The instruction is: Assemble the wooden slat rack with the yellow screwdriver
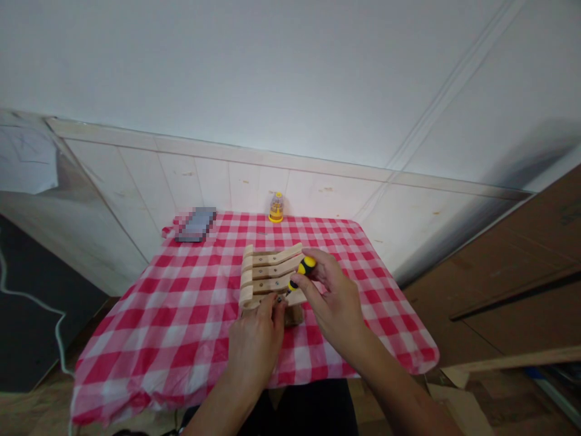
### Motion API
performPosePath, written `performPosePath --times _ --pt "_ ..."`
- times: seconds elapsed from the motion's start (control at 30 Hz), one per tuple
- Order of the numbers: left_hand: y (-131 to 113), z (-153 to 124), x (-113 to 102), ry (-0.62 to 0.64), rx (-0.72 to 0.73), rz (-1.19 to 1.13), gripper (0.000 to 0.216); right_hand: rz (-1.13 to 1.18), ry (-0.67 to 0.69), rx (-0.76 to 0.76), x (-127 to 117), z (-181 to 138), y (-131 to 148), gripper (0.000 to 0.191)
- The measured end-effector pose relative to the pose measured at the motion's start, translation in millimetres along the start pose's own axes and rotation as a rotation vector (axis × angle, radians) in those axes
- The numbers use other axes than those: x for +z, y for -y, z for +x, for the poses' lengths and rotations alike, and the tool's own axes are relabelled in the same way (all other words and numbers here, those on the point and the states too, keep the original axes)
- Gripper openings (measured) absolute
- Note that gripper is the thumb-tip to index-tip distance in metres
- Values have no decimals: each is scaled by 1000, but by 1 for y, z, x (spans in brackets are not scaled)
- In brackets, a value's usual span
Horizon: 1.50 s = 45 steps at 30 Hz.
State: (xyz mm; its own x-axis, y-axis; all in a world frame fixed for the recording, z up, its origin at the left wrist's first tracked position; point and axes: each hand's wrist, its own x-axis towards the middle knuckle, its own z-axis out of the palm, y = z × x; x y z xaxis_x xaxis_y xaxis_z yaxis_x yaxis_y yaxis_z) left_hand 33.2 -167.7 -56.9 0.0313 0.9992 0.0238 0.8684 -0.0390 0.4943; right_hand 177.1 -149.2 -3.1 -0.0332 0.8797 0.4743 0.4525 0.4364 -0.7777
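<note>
A small slatted wooden piece [267, 260], curled up at its left end like a little bench or chair, lies in the middle of the table. Dark screw heads dot its slats. My right hand [338, 297] is closed around a yellow and black screwdriver [307, 264], its shaft slanting down to the left. At the near slat, the thumb and fingers of my left hand [256, 333] pinch a small dark screw [279, 299] right by the screwdriver's tip. Whether tip and screw touch is too small to tell.
A red and white checked cloth [181, 315] covers the table. By the wall [254, 188] stands a yellow-capped clear container [276, 209]. A blurred-out phone-like slab [197, 224] lies at the back left. A white cable [34, 300] hangs left; brown cardboard [512, 290] stands right.
</note>
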Motion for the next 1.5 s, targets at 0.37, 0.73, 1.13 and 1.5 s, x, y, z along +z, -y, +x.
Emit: performPosePath --times 0.37,0.73,1.13,1.5 --pt "-6 4 -7 39 -22 57 41 40 50 -24 12 4 -5 32" --pt "-7 5 -5 -4 -40 106 31 12 90 -65 15 5 -11 34" --pt "3 12 0 3 -5 33 29 -21 128 -99 17 6 -7 45" --pt "11 14 14 -26 -7 39 33 -13 52 -33 19 2 -12 25"
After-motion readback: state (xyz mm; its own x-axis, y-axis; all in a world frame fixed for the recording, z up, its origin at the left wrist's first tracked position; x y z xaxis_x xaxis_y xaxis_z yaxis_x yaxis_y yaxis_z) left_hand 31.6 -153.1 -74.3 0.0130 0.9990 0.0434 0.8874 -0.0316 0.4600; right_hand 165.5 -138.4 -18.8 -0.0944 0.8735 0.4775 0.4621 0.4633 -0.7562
